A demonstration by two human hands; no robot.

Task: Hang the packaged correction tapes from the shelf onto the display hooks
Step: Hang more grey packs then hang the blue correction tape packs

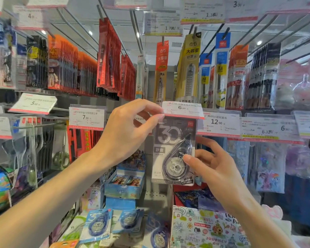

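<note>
A grey packaged correction tape is held upright beneath the 6.00 price tag. Its lower right edge is pinched by the right hand, while the tag's left corner is pinched by the left hand, above the package.

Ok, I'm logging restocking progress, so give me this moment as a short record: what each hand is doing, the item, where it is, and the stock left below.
item: grey packaged correction tape, upright, facing the camera
left hand: fingertips pinch the 6.00 price tag at the hook's front
right hand: thumb on the blister front, fingers behind the pack
position: pack's top sits just under the tag; whether it is on the hook cannot be seen
stock left: blue packaged correction tapes lying on the shelf below
</note>
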